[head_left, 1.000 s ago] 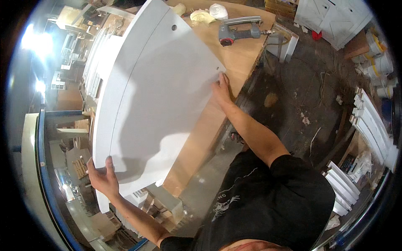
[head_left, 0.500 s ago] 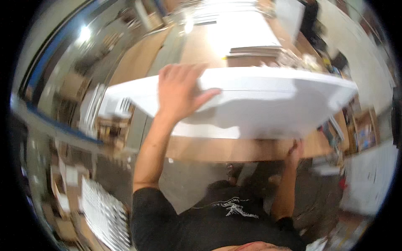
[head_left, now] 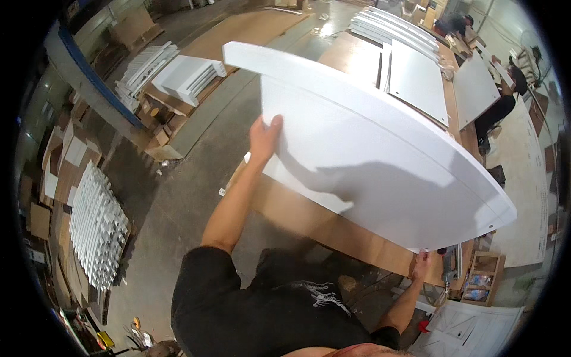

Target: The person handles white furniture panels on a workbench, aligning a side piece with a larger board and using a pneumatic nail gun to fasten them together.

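A large white panel (head_left: 369, 149) with a raised strip along its far edge tilts up over the brown-topped workbench (head_left: 324, 220). My left hand (head_left: 263, 140) grips its left edge, thumb on the near face and the other fingers mostly hidden behind. At the lower right corner, beside a small dark hole, my right hand (head_left: 421, 265) holds the bottom edge; its fingertips are partly hidden. A shadow falls across the panel's face. Just right of my right hand, a power tool (head_left: 447, 268) lies at the bench end.
Flat white panels (head_left: 416, 77) and stacked white strips (head_left: 392, 30) lie on the bench's far part. White pieces (head_left: 187, 77) rest on a low platform at left, near a blue post (head_left: 89, 74). A pile of white bars (head_left: 98, 226) stands lower left. Another person (head_left: 499, 110) works far right.
My left hand has gone from the panel's top edge to its left edge. The panel now slants down to the right, and my view has turned, showing more floor at left.
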`<state>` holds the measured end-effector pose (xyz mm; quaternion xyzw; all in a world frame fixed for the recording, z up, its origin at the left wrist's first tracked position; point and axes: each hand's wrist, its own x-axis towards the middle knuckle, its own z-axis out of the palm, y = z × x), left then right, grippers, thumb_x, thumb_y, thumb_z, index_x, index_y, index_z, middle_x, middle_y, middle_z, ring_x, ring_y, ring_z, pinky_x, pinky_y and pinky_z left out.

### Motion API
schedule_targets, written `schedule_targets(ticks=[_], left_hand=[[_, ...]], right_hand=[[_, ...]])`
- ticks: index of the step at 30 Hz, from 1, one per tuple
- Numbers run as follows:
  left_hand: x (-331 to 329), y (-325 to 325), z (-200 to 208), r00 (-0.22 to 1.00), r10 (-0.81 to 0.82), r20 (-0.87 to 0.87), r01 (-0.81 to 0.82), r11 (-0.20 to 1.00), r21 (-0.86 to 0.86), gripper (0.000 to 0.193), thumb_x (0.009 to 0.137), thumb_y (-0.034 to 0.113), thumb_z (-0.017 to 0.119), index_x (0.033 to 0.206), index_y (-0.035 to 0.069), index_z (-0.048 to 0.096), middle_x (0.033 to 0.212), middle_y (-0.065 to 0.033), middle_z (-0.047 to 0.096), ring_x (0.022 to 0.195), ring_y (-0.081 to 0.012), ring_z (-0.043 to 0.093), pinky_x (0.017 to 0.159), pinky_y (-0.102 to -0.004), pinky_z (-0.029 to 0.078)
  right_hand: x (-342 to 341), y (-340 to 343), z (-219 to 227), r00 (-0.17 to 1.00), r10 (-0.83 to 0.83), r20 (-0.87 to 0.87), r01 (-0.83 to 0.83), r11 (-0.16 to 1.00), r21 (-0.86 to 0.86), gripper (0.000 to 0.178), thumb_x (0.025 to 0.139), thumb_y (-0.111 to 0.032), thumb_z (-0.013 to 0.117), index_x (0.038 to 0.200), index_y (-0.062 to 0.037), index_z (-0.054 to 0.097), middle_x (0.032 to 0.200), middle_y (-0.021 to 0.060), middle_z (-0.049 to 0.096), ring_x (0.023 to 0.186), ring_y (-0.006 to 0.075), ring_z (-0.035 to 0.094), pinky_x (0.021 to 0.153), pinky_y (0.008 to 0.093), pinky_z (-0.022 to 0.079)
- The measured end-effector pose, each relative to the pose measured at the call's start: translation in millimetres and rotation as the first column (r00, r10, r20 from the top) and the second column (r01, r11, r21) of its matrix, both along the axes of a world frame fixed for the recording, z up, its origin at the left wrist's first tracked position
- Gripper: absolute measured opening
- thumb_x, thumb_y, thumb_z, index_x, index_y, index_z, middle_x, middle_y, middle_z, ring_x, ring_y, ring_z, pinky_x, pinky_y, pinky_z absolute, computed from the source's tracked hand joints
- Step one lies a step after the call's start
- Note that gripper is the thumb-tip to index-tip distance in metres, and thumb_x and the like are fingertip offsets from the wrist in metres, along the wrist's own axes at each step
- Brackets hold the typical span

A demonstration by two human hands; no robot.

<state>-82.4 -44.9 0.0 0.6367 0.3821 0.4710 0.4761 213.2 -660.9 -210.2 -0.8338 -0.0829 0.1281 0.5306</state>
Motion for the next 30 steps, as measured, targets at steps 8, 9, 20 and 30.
schedule_targets(ticks=[8,9,20,30], left_hand=[[-45.9,-25.7,22.9,0.994,0.100,-0.048,-0.108,0.977,-0.184,0.052,0.094,0.045,0.068,0.108,-0.006,0.069,0.092,-0.0120,0.072,0.081,-0.0187,0.065,0.077,-0.0341,0.051],[-63.7,-38.0,27.6,0.991,0.128,-0.046,-0.136,0.958,-0.254,0.053,0.094,0.045,0.068,0.109,-0.006,0.069,0.092,-0.0115,0.072,0.081,-0.0183,0.065,0.077,-0.0336,0.051],[-199.2,-153.6,78.2,0.655,0.423,0.627,-0.075,0.861,-0.503,0.050,0.103,0.046,0.056,0.117,-0.002,0.059,0.099,-0.0080,0.067,0.089,-0.0187,0.064,0.079,-0.0340,0.053],[-393.2,-140.8,107.7,0.613,0.646,0.456,-0.726,0.232,0.647,0.077,0.079,0.030,0.083,0.136,0.005,0.037,0.140,-0.0160,0.040,0.125,-0.0260,0.046,0.104,-0.0441,0.042]], right_hand=[[-19.4,-59.4,-14.4,0.992,-0.083,-0.093,0.118,0.870,0.479,0.061,0.102,-0.028,0.059,0.153,-0.0036,0.036,0.144,0.0127,0.051,0.127,0.0254,0.049,0.106,0.0419,0.040],[-32.2,-57.0,1.4,0.991,-0.080,-0.108,0.129,0.787,0.603,0.060,0.102,-0.027,0.059,0.153,-0.0033,0.036,0.145,0.0128,0.050,0.129,0.0263,0.049,0.106,0.0436,0.040],[-62.0,149.3,253.8,0.879,0.134,0.458,-0.461,0.487,0.742,0.072,0.104,-0.054,0.045,0.155,-0.0063,0.031,0.154,0.0125,0.039,0.136,0.0294,0.041,0.115,0.0466,0.035],[-252.2,329.6,178.1,0.916,0.382,-0.121,0.071,0.143,0.987,0.087,0.094,-0.073,0.047,0.156,-0.0136,0.030,0.159,0.0088,0.032,0.144,0.0322,0.031,0.120,0.0549,0.029]])
